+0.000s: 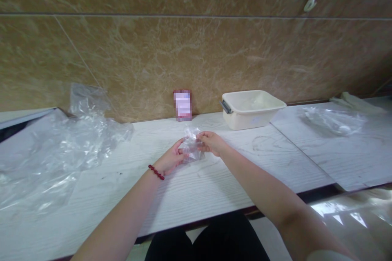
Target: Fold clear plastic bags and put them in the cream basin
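Observation:
A small clear plastic bag [192, 151] is held between my two hands, just above the white wood-grain table [190, 195]. My left hand [172, 159] grips its left side, with a red bead bracelet on the wrist. On the opposite side, the fingers of my right hand [211, 142] pinch the bag's upper right edge. The bag looks crinkled and see-through; whether anything lies inside it I cannot tell.
A heap of clear plastic bags [92, 138] covers the table's left side. Against the marble-patterned wall leans a phone-sized red-edged item [183, 106], its face blurred. A cream plastic bin [245, 120] stands right of it. More clear plastic [337, 120] lies far right.

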### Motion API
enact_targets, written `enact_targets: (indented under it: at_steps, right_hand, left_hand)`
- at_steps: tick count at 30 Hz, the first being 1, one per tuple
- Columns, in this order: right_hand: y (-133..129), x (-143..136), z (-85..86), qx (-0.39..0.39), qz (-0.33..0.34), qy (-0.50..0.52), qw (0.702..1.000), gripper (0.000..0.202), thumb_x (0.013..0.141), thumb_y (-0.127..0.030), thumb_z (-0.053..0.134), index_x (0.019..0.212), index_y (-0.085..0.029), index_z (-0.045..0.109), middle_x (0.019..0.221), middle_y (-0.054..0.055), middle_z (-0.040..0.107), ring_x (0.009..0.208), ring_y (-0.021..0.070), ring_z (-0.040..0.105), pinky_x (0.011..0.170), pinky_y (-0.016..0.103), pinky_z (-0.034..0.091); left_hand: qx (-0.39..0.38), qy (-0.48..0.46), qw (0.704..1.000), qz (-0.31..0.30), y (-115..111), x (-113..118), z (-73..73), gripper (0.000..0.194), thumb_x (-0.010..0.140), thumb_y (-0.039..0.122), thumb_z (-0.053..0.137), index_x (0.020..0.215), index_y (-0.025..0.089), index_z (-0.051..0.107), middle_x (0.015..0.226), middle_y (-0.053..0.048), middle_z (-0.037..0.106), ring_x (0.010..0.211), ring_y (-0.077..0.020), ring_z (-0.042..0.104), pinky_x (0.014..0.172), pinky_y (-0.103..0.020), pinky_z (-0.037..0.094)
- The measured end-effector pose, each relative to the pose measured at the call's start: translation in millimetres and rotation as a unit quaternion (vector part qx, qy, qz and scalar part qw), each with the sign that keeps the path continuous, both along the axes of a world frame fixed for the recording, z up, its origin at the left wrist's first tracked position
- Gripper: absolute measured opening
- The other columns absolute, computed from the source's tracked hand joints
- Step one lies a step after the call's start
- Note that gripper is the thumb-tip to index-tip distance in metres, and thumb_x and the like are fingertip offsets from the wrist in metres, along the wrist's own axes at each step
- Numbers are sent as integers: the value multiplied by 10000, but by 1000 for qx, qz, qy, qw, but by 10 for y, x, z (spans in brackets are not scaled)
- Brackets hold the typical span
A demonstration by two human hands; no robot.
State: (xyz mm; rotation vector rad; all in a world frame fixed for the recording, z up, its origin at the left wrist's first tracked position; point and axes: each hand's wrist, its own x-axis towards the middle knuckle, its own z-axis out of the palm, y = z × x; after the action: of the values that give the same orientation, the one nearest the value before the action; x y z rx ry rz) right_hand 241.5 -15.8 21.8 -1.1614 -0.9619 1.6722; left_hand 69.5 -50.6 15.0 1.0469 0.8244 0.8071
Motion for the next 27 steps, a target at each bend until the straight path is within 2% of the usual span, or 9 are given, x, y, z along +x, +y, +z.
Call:
enact_targets:
  at_steps: [3, 8, 11, 13, 16, 19, 23, 25, 27]
  right_hand:
    - [49, 45, 12, 25, -28, -31, 999, 154, 647, -251, 642, 704, -157, 533, 642, 0, 578, 487, 67, 536, 470, 226, 497]
    - [127, 147, 32, 93, -46, -70, 992, 161, 661, -294, 620, 734, -170, 549, 662, 2, 592, 552, 74, 561, 491, 210, 496]
    - [151, 190, 69, 117, -66, -77, 988, 163, 649, -293, 630, 740, -177, 560, 651, -2, 595, 532, 72, 558, 470, 200, 493]
    - [153, 232, 153, 126, -83, -80, 985, 160, 633, -277, 645, 729, -176, 568, 637, 0, 596, 504, 72, 552, 440, 193, 486]
    - [163, 379, 425, 145, -109, -85, 980, 134, 622, -241, 657, 698, -166, 575, 615, 6, 595, 482, 75, 549, 423, 195, 483]
    - [232, 679, 858, 175, -144, -119, 967, 90, 643, -211, 641, 677, -160, 575, 610, 4, 589, 471, 67, 538, 428, 197, 486]
    - [483, 1221, 1434, 200, -225, -188, 935, 58, 671, -161, 610, 666, -132, 561, 594, 10, 574, 434, 60, 512, 409, 209, 474]
    - [648, 1473, 1590, 204, -244, -199, 927, 49, 672, -131, 602, 659, -114, 558, 572, 6, 551, 437, 55, 505, 448, 233, 487]
    - [802, 1675, 1623, 179, -246, -188, 934, 40, 682, -102, 580, 657, -107, 549, 561, 2, 537, 452, 61, 510, 473, 262, 492]
  left_hand:
    - [-7, -22, 1000, -9, 35, -17, 5, 719, 629, 146, 664, 1245, 258, 310, 852, -30, 635, 763, -116, 598, 702, -236, 432]
    - [-4, -83, 996, -26, 111, -38, -29, 639, 646, 144, 651, 1212, 210, 362, 1121, -97, 542, 973, -155, 541, 873, -295, 373]
    - [-7, -88, 996, -30, 138, -44, -50, 600, 648, 140, 648, 1190, 199, 396, 1166, -106, 509, 1020, -162, 513, 907, -299, 346]
    - [-13, -82, 996, -29, 148, -48, -53, 556, 648, 133, 647, 1158, 194, 434, 1168, -103, 508, 1033, -159, 503, 908, -288, 345]
    - [-20, -71, 997, -20, 155, -53, -47, 478, 661, 128, 634, 1108, 194, 477, 1173, -94, 505, 1041, -150, 493, 907, -279, 348]
    - [-29, -66, 997, -18, 160, -56, -40, 433, 682, 138, 615, 1091, 193, 483, 1178, -91, 502, 1040, -151, 494, 919, -294, 342]
    - [-41, -67, 997, -27, 171, -62, -43, 411, 703, 155, 599, 1093, 175, 471, 1178, -109, 501, 1047, -164, 493, 939, -311, 328]
    - [-40, -74, 996, -34, 175, -68, -48, 405, 714, 161, 588, 1099, 167, 463, 1183, -117, 496, 1058, -171, 486, 949, -319, 319]
    - [-37, -81, 995, -41, 176, -76, -51, 407, 721, 161, 580, 1107, 160, 452, 1190, -122, 489, 1069, -176, 479, 959, -325, 309]
